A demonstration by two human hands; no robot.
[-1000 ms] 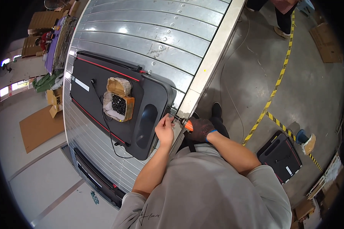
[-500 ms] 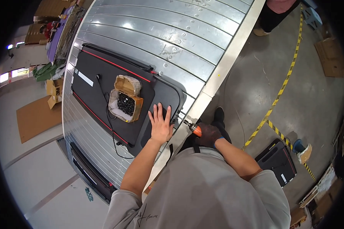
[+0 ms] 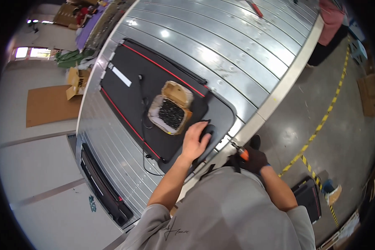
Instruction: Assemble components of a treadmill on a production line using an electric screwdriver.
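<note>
A flat black treadmill deck (image 3: 133, 89) with red edge stripes lies on a ribbed metal conveyor table (image 3: 221, 46). My bare left hand (image 3: 194, 141) rests on the deck's rounded near end, fingers spread over a black oval part (image 3: 207, 130). On the deck just beyond it sits an open cardboard box (image 3: 171, 109) of small black pieces. My right hand (image 3: 254, 159), in a dark glove, grips an orange-handled tool (image 3: 240, 152) at the table's near edge. A black cable (image 3: 145, 112) runs along the deck.
A second black unit (image 3: 104, 191) lies on the table at lower left. Another black deck (image 3: 309, 196) rests on the concrete floor at right, by yellow-black floor tape (image 3: 321, 125). A person in a pink top (image 3: 330, 21) stands upper right. Cardboard boxes (image 3: 77, 79) sit at left.
My left hand has moved from the table's edge up onto the deck's near end. My head has shifted, so the deck sits nearer the middle. The right hand stays by the edge.
</note>
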